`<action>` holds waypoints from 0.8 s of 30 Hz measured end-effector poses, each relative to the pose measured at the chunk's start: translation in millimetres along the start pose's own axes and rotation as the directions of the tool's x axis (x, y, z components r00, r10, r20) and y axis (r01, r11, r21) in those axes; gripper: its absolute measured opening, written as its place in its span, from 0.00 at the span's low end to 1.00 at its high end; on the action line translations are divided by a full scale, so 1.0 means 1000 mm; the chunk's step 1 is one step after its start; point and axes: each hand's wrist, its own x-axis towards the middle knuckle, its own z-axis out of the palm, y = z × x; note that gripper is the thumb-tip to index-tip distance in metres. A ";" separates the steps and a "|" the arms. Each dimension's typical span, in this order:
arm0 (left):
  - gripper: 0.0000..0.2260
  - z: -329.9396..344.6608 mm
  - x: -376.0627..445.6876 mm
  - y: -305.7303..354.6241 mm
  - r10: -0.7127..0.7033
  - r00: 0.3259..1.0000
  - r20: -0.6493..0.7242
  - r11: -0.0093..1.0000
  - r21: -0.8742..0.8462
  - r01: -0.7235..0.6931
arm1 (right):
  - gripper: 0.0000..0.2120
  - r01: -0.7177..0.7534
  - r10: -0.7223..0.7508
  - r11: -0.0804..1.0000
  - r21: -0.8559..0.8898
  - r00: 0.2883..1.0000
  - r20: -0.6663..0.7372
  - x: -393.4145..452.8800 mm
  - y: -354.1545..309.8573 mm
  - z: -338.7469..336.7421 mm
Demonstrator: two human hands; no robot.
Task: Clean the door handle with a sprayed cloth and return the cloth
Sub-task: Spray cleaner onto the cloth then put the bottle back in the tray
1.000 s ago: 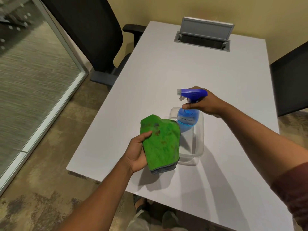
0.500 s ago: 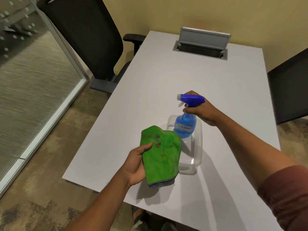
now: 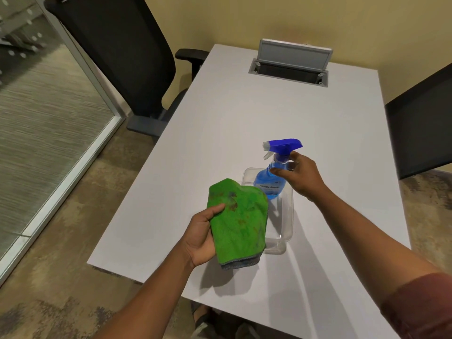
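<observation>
My left hand (image 3: 200,238) holds a green cloth (image 3: 237,221) with dark stains, raised above the white table's (image 3: 269,113) near edge. A blue spray bottle (image 3: 269,182) stands upright in the far end of a clear plastic tray (image 3: 287,216), nozzle pointing left. My right hand (image 3: 302,178) is just right of the bottle's neck with fingers spread. The thumb and a fingertip are still close to the bottle but not wrapped around it. No door handle is in view.
A black office chair (image 3: 117,57) stands at the table's left side and another dark chair (image 3: 420,123) at the right. A grey cable box with its lid raised (image 3: 291,62) sits at the table's far end. A glass wall (image 3: 36,118) runs along the left.
My right hand lowered the spray bottle into the tray and loosened its grip; the fingers now spread away from the neck. The cloth stays in my left hand.
</observation>
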 end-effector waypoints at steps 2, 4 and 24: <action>0.19 0.001 0.000 0.000 -0.002 1.000 -0.006 1.000 0.011 0.002 | 0.17 0.010 -0.010 1.000 0.004 1.000 0.005 0.000 -0.001 0.000; 0.20 0.002 -0.001 0.000 -0.003 1.000 -0.007 1.000 0.019 0.003 | 0.17 0.010 -0.010 1.000 -0.007 1.000 0.006 0.000 -0.002 0.001; 0.18 0.018 -0.019 0.018 -0.055 0.985 0.165 0.996 0.084 0.041 | 0.27 -0.568 0.376 0.538 0.623 0.823 0.426 -0.113 -0.039 0.040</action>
